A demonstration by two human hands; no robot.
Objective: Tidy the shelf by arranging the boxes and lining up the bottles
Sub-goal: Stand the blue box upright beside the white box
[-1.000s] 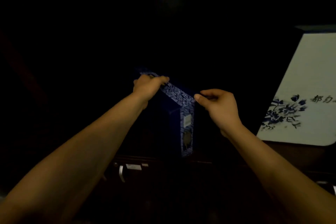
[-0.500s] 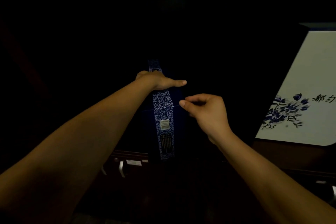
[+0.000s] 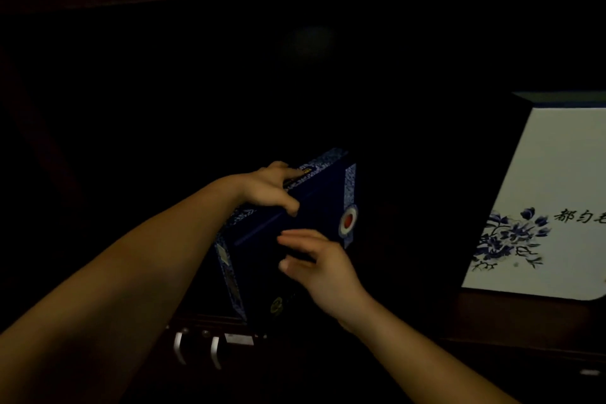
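Navy card is what the left fingers (image 3: 290, 205) curl over: the left hand (image 3: 270, 188) grips the top edge of the navy box (image 3: 295, 272), thumb down on the near face and the other fingers folded over the far side, a firm closed hold. The right fingers (image 3: 296, 236) are straight and a little spread, laid toward the broad face below that grip; the right hand (image 3: 323, 261) holds nothing, and whether its fingertips press the card or sit just off it cannot be told in this dim light. Half a second ago the box stood with its narrow patterned spine toward the camera, the left hand flat on top and the right pinched shut beside it. Now the box has swung round, so its wide dark face and the red seal (image 3: 348, 221) show, and it leans over to the right, its lower corner near the front lip of the shelf (image 3: 511, 318). In my judgement the turn means the box is being faced outward like the white box (image 3: 557, 193) with blue flowers standing well apart on the right; it is not yet upright or squared. Two metal handles (image 3: 196, 351) hang just below the shelf lip. No bottles are visible.
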